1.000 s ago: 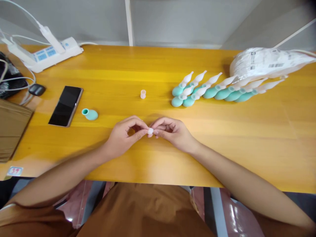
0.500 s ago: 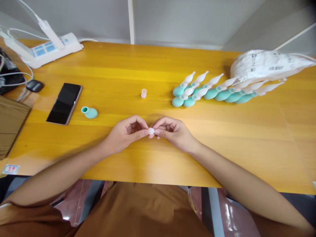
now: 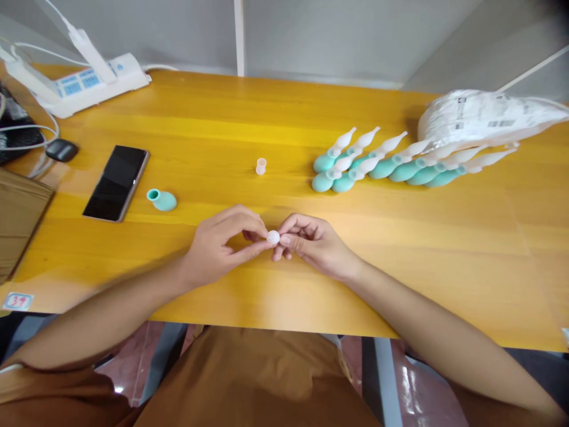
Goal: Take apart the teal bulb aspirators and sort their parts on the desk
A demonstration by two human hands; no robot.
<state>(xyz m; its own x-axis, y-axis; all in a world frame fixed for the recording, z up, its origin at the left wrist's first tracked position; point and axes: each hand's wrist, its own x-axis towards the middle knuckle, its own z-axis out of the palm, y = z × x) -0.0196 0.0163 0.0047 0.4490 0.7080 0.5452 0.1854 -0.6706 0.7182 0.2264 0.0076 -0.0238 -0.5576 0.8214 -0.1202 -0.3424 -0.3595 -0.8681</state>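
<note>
Yellow wooden table (image 3: 444, 249), both hands near front edge.
Left hand (image 3: 222, 248) and right hand (image 3: 316, 244) together, fingers curled, thumb and forefinger tips pinched on small white cap (image 3: 272, 237) just above tabletop, centre front; forearms angled inward.

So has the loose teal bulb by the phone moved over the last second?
No. The teal bulb sits at the same spot beside the phone; only the camera shifted.
</note>
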